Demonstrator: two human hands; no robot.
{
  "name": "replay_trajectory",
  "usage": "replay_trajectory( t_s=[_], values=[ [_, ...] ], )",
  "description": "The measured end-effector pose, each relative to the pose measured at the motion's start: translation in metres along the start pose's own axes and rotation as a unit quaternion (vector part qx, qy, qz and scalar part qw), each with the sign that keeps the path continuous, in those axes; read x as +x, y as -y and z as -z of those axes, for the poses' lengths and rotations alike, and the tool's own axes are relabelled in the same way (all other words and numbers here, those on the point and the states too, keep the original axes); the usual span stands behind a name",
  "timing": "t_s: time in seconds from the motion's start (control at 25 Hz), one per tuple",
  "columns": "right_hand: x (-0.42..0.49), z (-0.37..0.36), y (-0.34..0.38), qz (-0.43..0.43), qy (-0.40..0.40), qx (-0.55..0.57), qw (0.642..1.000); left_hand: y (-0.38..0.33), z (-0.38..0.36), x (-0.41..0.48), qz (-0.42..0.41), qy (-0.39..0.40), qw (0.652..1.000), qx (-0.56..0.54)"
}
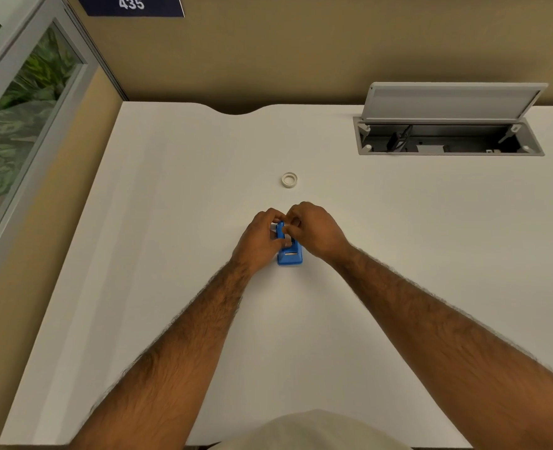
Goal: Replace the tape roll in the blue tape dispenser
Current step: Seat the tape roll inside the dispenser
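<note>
The white desk [171, 287] filled most of what we saw, with an open cable hatch [447, 138] set into its far right part. At the middle of the desk both our hands met over the blue tape dispenser [289, 256], which stood on the desktop.

Our left hand [260, 240] gripped the dispenser's left flank, fingers curled round it and thumb against the near side. Our right hand [317, 228] came in from the other side, its fingers bent down and pinching at the dispenser's far top, where the roll sits. Something pale showed between the fingertips, but we could not tell whether it was a core or only a glint.

The dispenser's long axis ran straight away from us. Its cutter end pointed toward our body and stuck out uncovered below the hands, while the roll end pointed away.

The tape roll [289, 180] lay flat with its hole facing up, directly beyond the dispenser on that same line and well apart from it. It was past the fingertips of both hands — we judged the right hand slightly nearer, so the reach for it would go straight forward.
</note>
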State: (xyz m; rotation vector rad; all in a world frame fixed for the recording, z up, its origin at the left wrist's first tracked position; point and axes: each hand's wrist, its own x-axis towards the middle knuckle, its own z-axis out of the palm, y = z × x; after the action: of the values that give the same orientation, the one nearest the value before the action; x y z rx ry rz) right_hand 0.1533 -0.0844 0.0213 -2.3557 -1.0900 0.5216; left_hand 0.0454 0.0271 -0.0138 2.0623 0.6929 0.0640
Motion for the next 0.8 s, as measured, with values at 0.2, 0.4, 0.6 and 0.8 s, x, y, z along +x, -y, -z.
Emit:
replay_trajectory(
  t_s=[0.2,0.4,0.6,0.8],
  values=[
    [0.003,-0.008,0.006,-0.012,-0.035,-0.032,0.999,0.000,0.000,-0.002,-0.013,-0.008,1.000,0.007],
    [0.003,-0.014,0.008,-0.030,-0.053,-0.010,0.998,0.000,-0.001,-0.002,-0.019,-0.012,1.000,0.021],
    [0.006,-0.013,0.009,-0.064,-0.051,0.044,0.996,0.000,0.000,-0.001,-0.009,-0.010,1.000,0.025],
    [0.003,0.002,-0.003,-0.064,-0.022,0.123,0.990,-0.002,0.001,-0.001,0.004,-0.002,1.000,0.017]
  ],
)
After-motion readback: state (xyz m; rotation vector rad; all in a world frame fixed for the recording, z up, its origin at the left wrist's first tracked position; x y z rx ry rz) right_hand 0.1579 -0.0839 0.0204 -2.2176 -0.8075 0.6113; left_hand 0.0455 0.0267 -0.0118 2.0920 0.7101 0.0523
